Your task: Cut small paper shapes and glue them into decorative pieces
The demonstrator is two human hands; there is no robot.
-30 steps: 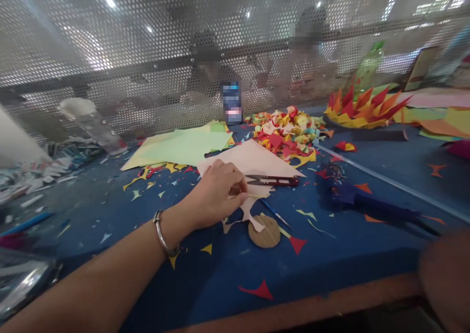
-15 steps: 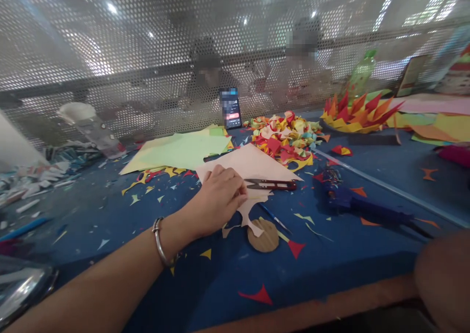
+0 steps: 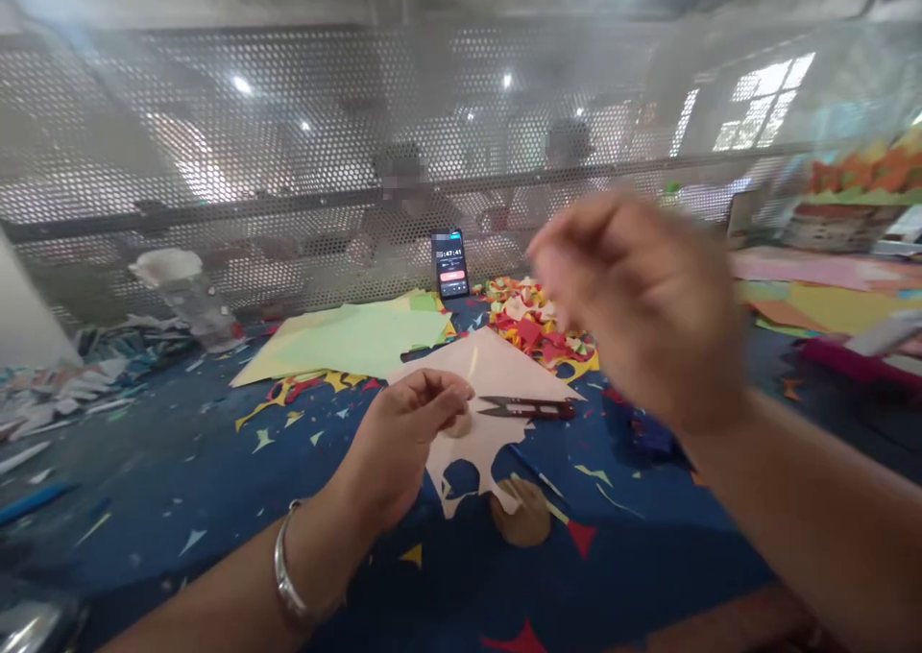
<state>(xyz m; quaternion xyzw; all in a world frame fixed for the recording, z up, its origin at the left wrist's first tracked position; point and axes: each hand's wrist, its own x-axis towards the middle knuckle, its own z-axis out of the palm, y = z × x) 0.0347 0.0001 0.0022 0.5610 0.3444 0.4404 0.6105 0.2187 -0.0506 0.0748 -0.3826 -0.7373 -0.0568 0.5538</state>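
Observation:
My left hand [image 3: 410, 437], a metal bangle at its wrist, is closed with thumb and fingers pinched together over the pale pink paper [image 3: 497, 365]. A small rounded pale patch shows just below its fingertips; I cannot make out what they hold. The near edge of the paper has curved cut-outs. To the right of that hand, thread snips [image 3: 529, 408] lie on the paper. My right hand [image 3: 641, 317] is raised above the table at the right, its fingers bent and smeared by motion. A brown cardboard disc [image 3: 529, 519] lies nearer me, partly under the paper's cut edge.
Light green paper sheets [image 3: 360, 341] lie at the left, a heap of colourful scraps [image 3: 533, 322] behind. A phone [image 3: 450, 264] leans against the perforated metal screen [image 3: 303, 182]. A blue glue gun [image 3: 644, 437] sits partly behind my right arm. People show beyond the screen.
My right hand has come up from the lower right edge into the middle right. My left hand has turned, showing its pinched thumb and fingers. The view has tilted upward.

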